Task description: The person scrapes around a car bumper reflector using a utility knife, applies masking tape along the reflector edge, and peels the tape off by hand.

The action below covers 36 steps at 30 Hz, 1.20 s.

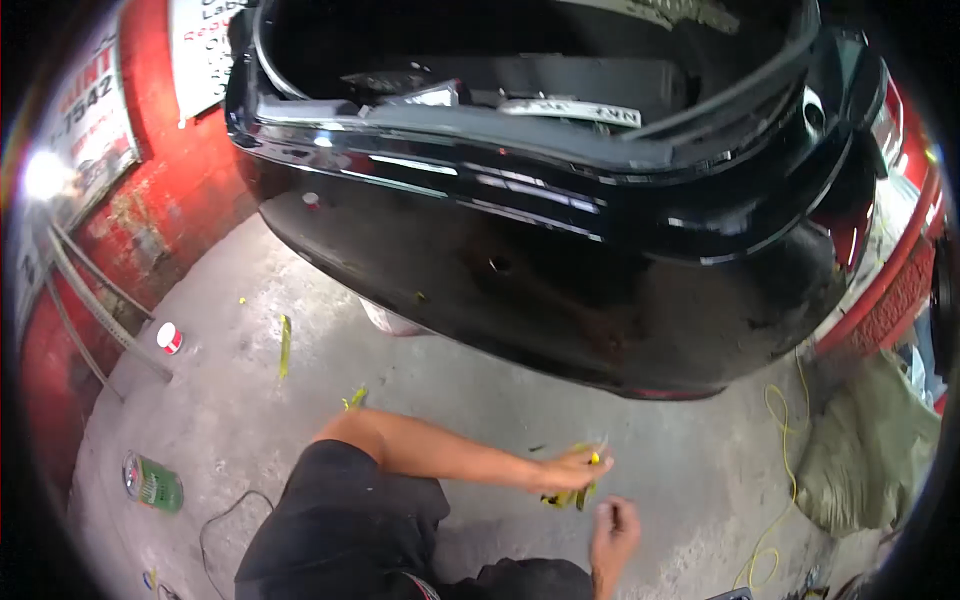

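Observation:
My left hand (575, 470) reaches across above the concrete floor, its fingers closed on crumpled yellow tape (570, 496). A bit of yellow shows at the fingertips, and dark scraps hang or lie just below; I cannot tell which parts touch the floor. Close by on the right, my right hand (614, 533) has its fingers curled in, and whatever they may hold is hidden. Beyond both hands stands the rear of a black car, its bumper (450, 250) dull on the lower part and its trunk (560, 85) open.
Yellow tape strips (285, 345) lie on the floor at left, near a red-and-white cup (169, 338) and a green can (153, 483). A bright lamp (45, 175) stands by the red wall. At right are a yellow cord (790, 460) and an olive cloth heap (860, 450).

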Each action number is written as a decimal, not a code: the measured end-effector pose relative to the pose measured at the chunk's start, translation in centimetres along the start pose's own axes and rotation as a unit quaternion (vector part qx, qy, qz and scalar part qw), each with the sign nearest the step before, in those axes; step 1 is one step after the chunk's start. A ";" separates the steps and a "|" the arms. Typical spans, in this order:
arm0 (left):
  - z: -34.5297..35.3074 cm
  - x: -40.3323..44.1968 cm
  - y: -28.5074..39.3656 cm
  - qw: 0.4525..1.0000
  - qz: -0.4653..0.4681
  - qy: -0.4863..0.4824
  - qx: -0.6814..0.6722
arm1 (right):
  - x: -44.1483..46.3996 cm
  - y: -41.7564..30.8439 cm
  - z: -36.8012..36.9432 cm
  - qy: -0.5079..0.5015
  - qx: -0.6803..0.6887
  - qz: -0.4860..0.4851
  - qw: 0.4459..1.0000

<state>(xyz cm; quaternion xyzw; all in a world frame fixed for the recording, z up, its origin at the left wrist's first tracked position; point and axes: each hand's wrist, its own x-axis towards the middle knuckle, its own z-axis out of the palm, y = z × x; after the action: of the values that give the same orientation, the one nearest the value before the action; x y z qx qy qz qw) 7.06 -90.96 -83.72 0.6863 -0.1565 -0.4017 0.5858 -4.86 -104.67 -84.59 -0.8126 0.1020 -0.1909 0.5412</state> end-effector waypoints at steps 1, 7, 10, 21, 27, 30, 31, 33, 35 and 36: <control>-0.1 0.7 -0.4 0.998 0.044 -0.016 -0.050 | 1.2 -1.5 1.6 -0.128 -0.070 -0.091 0.985; -0.9 -1.3 2.0 0.980 -0.010 -0.196 -0.046 | 1.2 3.8 2.9 -0.080 -0.019 0.035 0.996; -1.4 -0.3 0.7 0.982 0.042 -0.132 0.125 | 0.7 3.3 1.8 0.022 0.108 0.117 0.987; -2.3 2.9 -1.9 0.969 0.065 -0.158 0.178 | 0.3 2.7 -0.3 -0.050 0.171 0.099 0.979; -2.4 2.8 -2.0 0.984 0.032 -0.102 0.142 | 0.2 1.6 -1.6 -0.057 0.173 0.149 0.972; -1.2 1.6 0.7 0.987 0.050 -0.046 0.147 | -0.4 1.4 -2.8 0.085 0.111 0.131 0.981; -1.0 1.1 1.7 0.980 0.071 -0.034 0.182 | -0.2 4.1 -3.0 0.143 0.080 0.120 0.979; -2.2 3.5 -1.1 0.957 0.166 0.001 0.239 | 0.1 5.9 -5.6 0.223 0.135 0.107 0.959; -3.5 5.2 -2.4 0.920 0.264 0.033 0.289 | -0.5 8.3 -9.0 0.234 0.162 0.107 0.953; -4.2 5.5 -2.6 0.962 0.140 -0.048 0.230 | -0.9 9.5 -10.1 0.243 0.196 0.107 0.944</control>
<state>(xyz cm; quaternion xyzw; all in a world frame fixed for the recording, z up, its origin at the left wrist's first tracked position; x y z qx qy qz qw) 12.93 -91.19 -88.21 0.7534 -0.3675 -0.3011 0.4546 -9.58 -116.55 -90.06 -0.6035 0.2770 -0.3399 0.6659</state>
